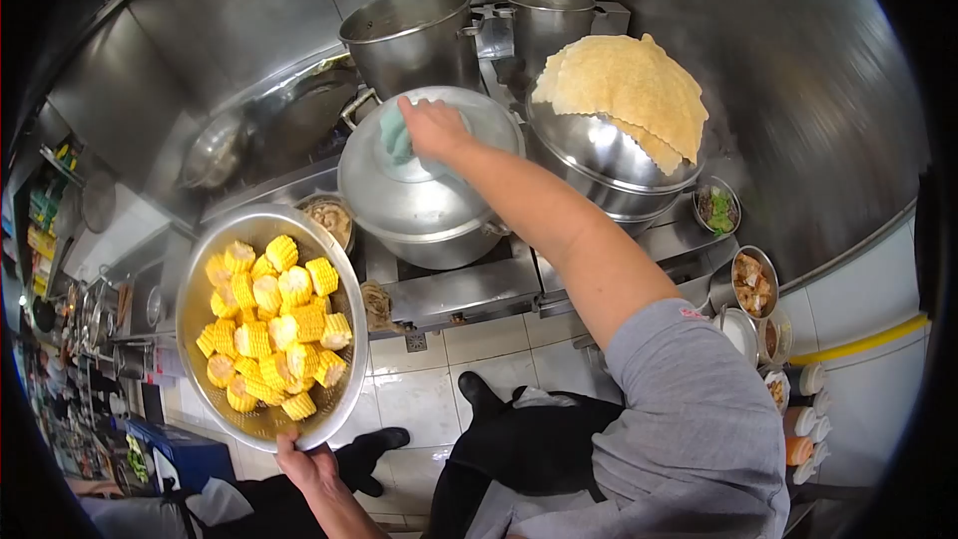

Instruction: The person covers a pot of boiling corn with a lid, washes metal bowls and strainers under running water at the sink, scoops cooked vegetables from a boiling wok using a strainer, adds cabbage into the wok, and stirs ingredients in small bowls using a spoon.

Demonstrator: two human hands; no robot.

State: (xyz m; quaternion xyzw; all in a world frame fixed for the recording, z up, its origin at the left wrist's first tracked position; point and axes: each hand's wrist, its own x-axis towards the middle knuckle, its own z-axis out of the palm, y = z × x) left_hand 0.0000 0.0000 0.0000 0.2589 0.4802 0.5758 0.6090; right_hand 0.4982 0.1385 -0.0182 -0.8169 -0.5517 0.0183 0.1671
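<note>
My left hand point(307, 461) grips the near rim of a wide metal colander point(350, 379), thumb over the edge. Chunks of yellow corn on the cob point(277, 324) fill its middle. My right arm reaches across the stove, and my right hand point(437, 128) is closed over a green cloth point(394, 132) at the top centre of a large pot lid point(399, 202). The lid's handle is hidden under the cloth and fingers. That lid sits on a big aluminium pot point(439, 252) on the stove, to the right of the colander.
Tall steel pots point(409, 50) stand behind. A domed steamer point(589, 145) at right bears a large flat crisp sheet point(624, 90). Bowls of food point(752, 281) and bottles point(798, 422) line the right side. Another person's shoe point(384, 439) shows at lower left, above the tiled floor point(424, 399).
</note>
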